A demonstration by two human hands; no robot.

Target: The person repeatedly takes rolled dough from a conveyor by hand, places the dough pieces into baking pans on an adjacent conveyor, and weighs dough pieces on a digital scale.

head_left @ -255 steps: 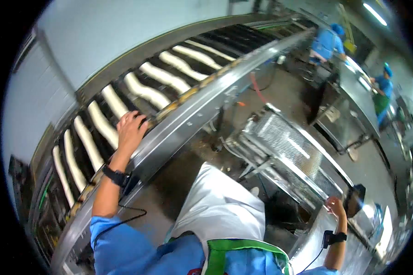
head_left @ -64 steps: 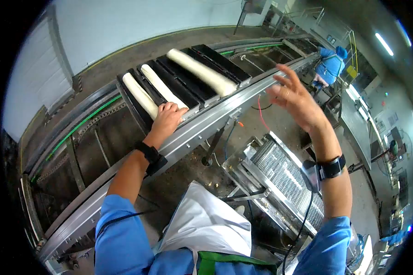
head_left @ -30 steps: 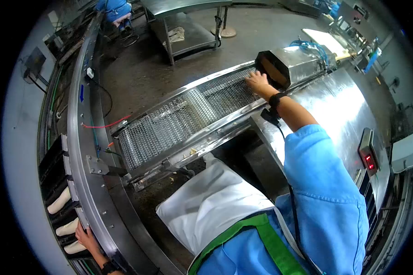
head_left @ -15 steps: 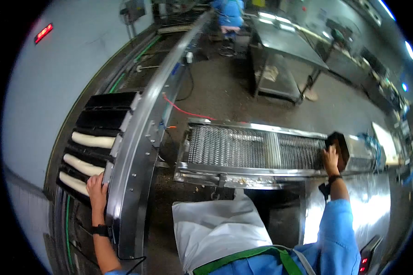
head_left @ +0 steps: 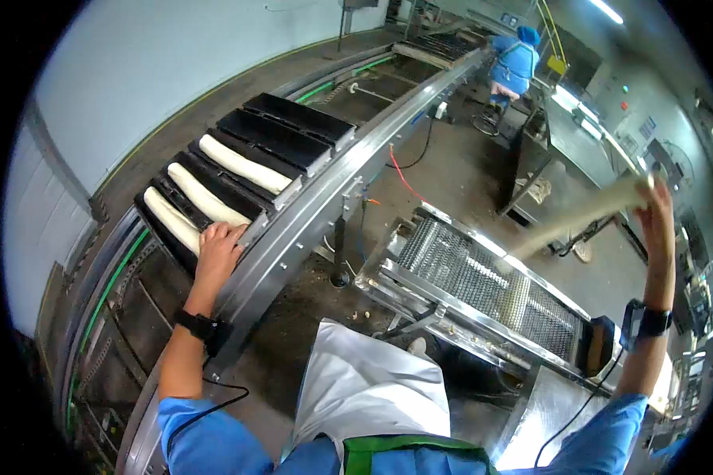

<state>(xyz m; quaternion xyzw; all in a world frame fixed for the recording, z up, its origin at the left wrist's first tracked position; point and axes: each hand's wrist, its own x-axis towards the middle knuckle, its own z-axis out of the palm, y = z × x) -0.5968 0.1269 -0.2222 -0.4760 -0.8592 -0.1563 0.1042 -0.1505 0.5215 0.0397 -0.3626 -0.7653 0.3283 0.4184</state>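
My right hand [head_left: 654, 214] is raised above the wire-mesh conveyor belt [head_left: 459, 261], closed around one end of a long pale dough roll [head_left: 582, 218]. Motion blurs this roll, which slants down leftward over the belt. At the left, my left hand [head_left: 218, 249] has its fingers curled over the near edge of a set of black baking pans [head_left: 285, 150]. Its fingertips are close to the ends of two dough rolls. Three dough rolls, one of them a pale roll [head_left: 242, 164], lie side by side in separate troughs of the pans.
The pans sit on a long rail conveyor [head_left: 325, 194] running along the wall. A dark box-like end piece [head_left: 602, 346] stands on the mesh conveyor's right end. Farther back are a co-worker in blue [head_left: 515, 67] and a steel table [head_left: 574, 146].
My right hand has risen from the dark box at the belt's end and now holds a dough roll. The view has turned; my left hand stays at the pan edge.
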